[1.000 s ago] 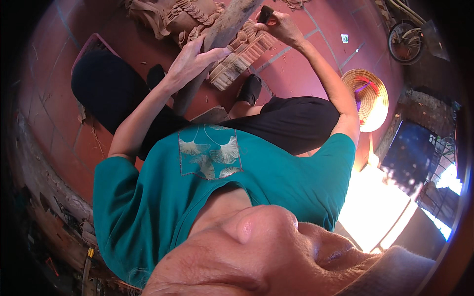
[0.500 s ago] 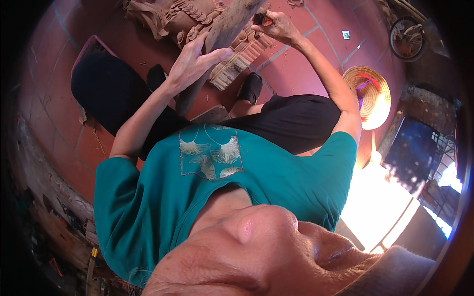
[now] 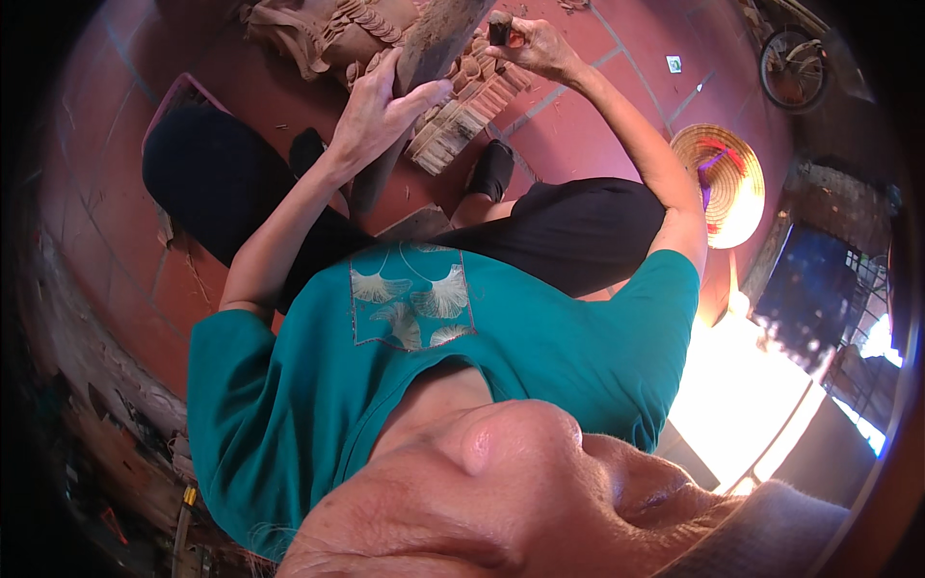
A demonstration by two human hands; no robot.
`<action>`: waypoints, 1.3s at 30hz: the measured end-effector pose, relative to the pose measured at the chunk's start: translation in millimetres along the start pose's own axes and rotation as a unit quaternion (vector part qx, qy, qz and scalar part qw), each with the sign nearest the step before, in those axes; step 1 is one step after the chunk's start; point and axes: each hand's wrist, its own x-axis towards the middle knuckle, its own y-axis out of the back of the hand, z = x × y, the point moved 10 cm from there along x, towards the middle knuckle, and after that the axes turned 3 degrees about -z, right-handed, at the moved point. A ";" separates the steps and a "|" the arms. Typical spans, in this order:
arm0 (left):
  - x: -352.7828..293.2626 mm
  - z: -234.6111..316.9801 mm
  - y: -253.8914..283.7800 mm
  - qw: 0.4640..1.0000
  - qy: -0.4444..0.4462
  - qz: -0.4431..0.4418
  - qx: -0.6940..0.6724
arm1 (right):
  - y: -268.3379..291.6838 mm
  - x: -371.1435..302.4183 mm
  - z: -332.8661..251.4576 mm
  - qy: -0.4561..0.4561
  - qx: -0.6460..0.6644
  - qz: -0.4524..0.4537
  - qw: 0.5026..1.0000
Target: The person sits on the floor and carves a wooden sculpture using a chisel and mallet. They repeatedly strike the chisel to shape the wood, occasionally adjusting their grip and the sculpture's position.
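Note:
A long weathered wooden beam slants from the top of the view down between my knees. My left hand grips its left side, fingers along the edge and thumb stretched across the face. To the right of the beam, my right hand is closed around a short dark block-shaped tool. Its full shape does not show, and the tool's tip is close to the beam. Beneath the beam lie stacked small reddish-brown pieces in rows. The beam's upper end runs out of view.
Reddish tiles make up the floor. A round woven hat with a purple strap lies at the right, and a wheel stands beyond it. A pink-rimmed basket is behind my left knee. Brown curled pieces lie at the far side.
The beam's upper part has shifted slightly left. My right hand has moved a little left and turned, so more of the dark tool shows. My left hand keeps its grip.

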 end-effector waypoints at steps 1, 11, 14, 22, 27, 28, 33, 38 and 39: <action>1.0 -5.7 -4.0 1.000 0.009 -0.017 0.004 | -0.5 -1.0 1.2 -0.008 0.001 0.000 1.000; -2.8 -34.1 -0.7 0.994 0.084 -0.067 0.021 | 8.4 -17.0 39.8 -0.139 0.068 0.018 0.988; -5.7 -38.2 3.6 0.992 0.103 -0.060 0.027 | 10.6 -16.8 21.4 -0.098 0.141 0.032 0.985; -12.2 -27.5 8.3 0.993 0.098 -0.049 0.035 | -8.8 -6.5 -23.2 0.017 -0.028 -0.015 0.999; -21.8 -25.2 3.1 0.995 0.098 -0.033 -0.012 | -16.1 -4.7 -38.3 0.077 0.000 -0.017 0.997; -23.6 -24.0 1.1 0.995 0.091 -0.026 -0.036 | -16.6 -4.6 -40.7 0.084 -0.012 -0.024 0.996; -29.2 -37.2 -5.4 0.994 0.045 0.024 -0.094 | -16.7 -0.4 -54.1 0.097 -0.028 -0.046 0.994; -28.2 -56.6 -16.8 0.988 0.122 -0.048 -0.083 | -19.0 -3.0 -46.8 0.015 0.020 -0.064 0.998; -26.9 -61.8 -12.0 0.992 0.107 -0.027 -0.065 | -18.3 -3.6 -48.7 0.013 0.023 -0.063 0.998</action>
